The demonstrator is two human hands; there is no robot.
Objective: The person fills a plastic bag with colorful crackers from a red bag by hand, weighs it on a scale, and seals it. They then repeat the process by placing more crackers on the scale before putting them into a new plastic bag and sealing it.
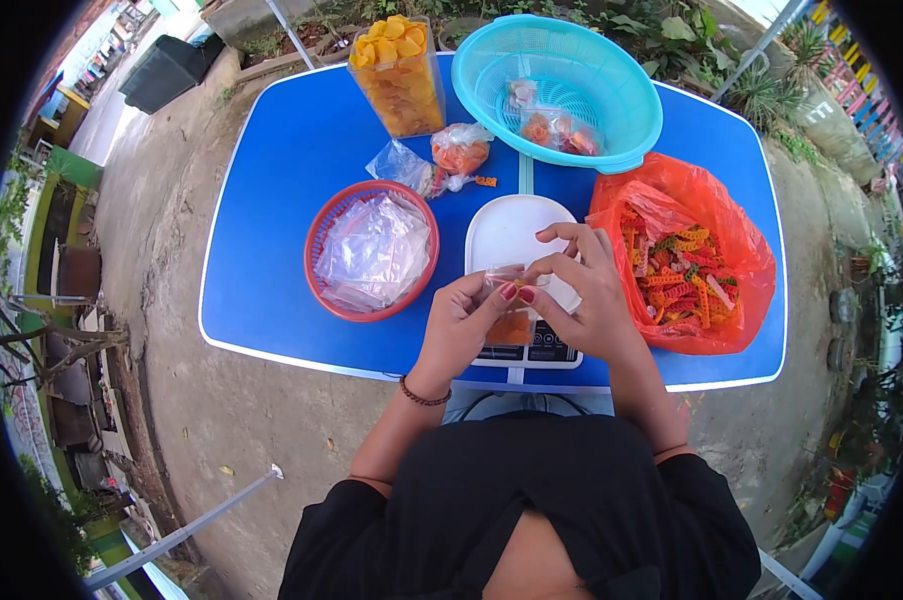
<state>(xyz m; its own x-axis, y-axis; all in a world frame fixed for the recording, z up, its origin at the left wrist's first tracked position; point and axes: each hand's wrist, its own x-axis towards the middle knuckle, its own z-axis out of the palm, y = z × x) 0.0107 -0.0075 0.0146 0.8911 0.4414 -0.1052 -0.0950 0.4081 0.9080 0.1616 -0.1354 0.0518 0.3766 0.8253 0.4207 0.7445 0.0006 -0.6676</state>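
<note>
Both hands have a small clear packet (511,328) pinched at its upper part, above the white scale (508,222) by the middle of the near edge of the blue table (261,250); left hand (461,312) and right hand (589,290) fingertips meet there, hiding that part, and the contents are only an orange blur; its long axis seems to run from near edge to far, orange end nearest the person; the hands and packet partly cover the scale.

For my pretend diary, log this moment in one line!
left hand: pinching small bag; right hand: same bag; scale: below hands; red basket: clear bags inside
</note>
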